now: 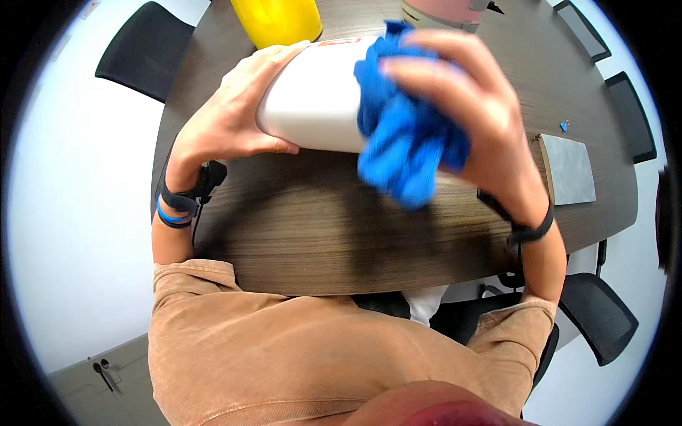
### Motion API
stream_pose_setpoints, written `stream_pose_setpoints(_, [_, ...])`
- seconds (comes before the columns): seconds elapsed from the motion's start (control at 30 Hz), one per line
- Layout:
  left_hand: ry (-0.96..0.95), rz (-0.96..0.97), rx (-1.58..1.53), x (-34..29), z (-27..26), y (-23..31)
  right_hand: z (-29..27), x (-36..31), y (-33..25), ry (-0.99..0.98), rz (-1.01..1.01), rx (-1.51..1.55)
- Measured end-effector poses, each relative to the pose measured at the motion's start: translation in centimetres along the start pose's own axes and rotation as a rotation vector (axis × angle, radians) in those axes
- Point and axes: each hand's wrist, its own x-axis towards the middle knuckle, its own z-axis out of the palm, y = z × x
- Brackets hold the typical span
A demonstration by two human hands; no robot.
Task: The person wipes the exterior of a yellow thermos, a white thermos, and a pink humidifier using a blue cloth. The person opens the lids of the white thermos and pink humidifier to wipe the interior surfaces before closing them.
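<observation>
A white rounded container (320, 99) lies tilted on its side above the dark wooden table. My left hand (238, 106) grips its left end, thumb along the near side and fingers over the top. In my right hand (472, 106) is a crumpled blue cloth (408, 135), pressed against or very close to the container's right end. That end is hidden behind the cloth. Motion blurs my right fingers and the cloth a little. Beyond the container stands a yellow container (280, 21), near my left fingertips.
A pink and white container (444, 14) stands at the far side. On the right lie a grey notebook (568, 170) and a tiny blue object (564, 126). Black chairs (145, 50) surround the table (305, 234), whose near edge runs along my body.
</observation>
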Motion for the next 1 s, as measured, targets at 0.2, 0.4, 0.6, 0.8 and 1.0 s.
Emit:
stream_pose_setpoints(0.2, [0.035, 0.010, 0.006, 0.1, 0.1, -0.2, 5.4, -1.5, 8.2, -0.034, 0.596, 0.342])
stream_pose_setpoints(0.4, [-0.070, -0.112, 0.023, 0.7, -0.8, 0.4, 4.0, -5.9, 2.6, -0.186, 0.781, 0.565])
stream_pose_setpoints(0.6, [-0.073, -0.109, 0.020, 0.2, -0.9, 0.9, 2.9, 1.3, 5.8, 0.124, 0.404, 0.432])
stream_pose_setpoints(0.8, [-0.041, -0.115, 0.044, 0.0, -0.5, 0.0, 6.4, -3.0, 6.5, -0.119, 0.801, 0.536])
stream_pose_setpoints(1.0, [-0.032, -0.105, 0.030, 0.4, -0.7, 0.4, 2.3, -2.0, 0.8, 0.019, 0.496, 0.589])
